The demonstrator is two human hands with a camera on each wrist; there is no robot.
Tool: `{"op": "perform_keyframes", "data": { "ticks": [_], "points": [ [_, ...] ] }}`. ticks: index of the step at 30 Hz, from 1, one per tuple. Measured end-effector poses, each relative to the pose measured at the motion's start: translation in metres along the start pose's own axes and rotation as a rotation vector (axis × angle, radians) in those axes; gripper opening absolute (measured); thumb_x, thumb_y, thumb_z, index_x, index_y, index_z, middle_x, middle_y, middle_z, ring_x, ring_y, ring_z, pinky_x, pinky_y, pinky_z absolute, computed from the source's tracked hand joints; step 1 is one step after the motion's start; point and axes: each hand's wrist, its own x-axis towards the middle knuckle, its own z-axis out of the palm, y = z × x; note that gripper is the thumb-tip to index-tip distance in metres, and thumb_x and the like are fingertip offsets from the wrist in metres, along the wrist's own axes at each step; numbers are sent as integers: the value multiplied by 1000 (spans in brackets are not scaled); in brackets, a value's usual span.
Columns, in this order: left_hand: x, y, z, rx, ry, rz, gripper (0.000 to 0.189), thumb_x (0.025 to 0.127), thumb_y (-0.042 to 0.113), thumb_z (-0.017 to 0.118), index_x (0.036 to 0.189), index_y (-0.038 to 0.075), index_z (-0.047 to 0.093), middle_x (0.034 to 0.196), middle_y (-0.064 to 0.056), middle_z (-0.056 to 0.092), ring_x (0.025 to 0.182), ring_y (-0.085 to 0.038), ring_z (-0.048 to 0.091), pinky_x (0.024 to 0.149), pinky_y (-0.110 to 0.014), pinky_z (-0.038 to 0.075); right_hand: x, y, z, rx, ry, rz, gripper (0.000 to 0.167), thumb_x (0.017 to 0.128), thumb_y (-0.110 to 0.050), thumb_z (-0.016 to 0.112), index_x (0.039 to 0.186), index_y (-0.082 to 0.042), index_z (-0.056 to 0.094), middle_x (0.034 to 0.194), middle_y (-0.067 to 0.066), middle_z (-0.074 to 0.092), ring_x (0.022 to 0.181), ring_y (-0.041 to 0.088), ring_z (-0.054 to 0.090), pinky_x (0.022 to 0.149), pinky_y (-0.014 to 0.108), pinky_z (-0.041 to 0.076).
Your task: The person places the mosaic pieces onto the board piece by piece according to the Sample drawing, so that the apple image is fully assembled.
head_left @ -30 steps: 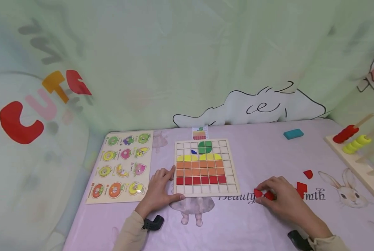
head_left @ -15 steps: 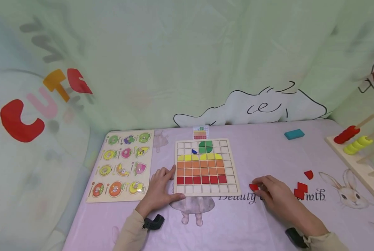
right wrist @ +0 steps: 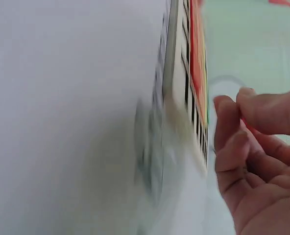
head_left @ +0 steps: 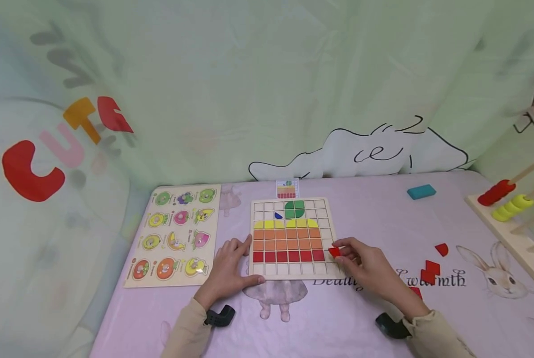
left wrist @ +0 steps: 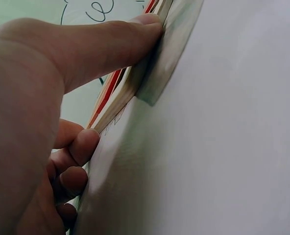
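A wooden mosaic board (head_left: 303, 269) with a grid of cells lies in the middle of the table. Rows of yellow, orange and dark red tiles, a green shape and a small blue piece fill part of it. My left hand (head_left: 226, 271) rests at its lower left corner, thumb along the front edge and fingers against the left edge. In the left wrist view the thumb presses on the board's edge (left wrist: 118, 105). My right hand (head_left: 367, 266) pinches a red tile (head_left: 334, 252) over the board's right edge. Fingers hide most of this tile in the right wrist view.
Several loose red pieces (head_left: 428, 276) lie right of the right hand. A small picture card (head_left: 287, 189) touches the board's far side. Left stands a fruit puzzle board (head_left: 184, 258); right, a teal block (head_left: 421, 192) and a bead rack (head_left: 508, 219).
My right hand has moved left with a red tile, from beside the loose pieces to the board's right edge. Another red piece now shows behind the right wrist. My left hand stays put.
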Motion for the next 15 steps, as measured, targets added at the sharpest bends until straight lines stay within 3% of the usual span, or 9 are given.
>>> {"op": "perform_keyframes", "data": {
  "ticks": [8, 15],
  "points": [
    [0, -1, -1, -1, -11, -9, 109, 75, 50, 93, 163, 8, 42, 106, 4, 49, 102, -13, 40, 89, -37, 37, 23, -41, 52, 117, 9, -115, 27, 89, -1, 82, 114, 0, 72, 88, 4, 76, 70, 5, 62, 64, 21, 54],
    [0, -2, -3, 22, -25, 23, 107, 77, 47, 91, 164, 9, 41, 109, 2, 50, 103, -14, 41, 90, -38, 38, 37, -73, 90, 10, -83, -232, 24, 89, -11, 85, 110, -7, 76, 80, -7, 71, 67, -1, 54, 62, 20, 49]
  ]
}}
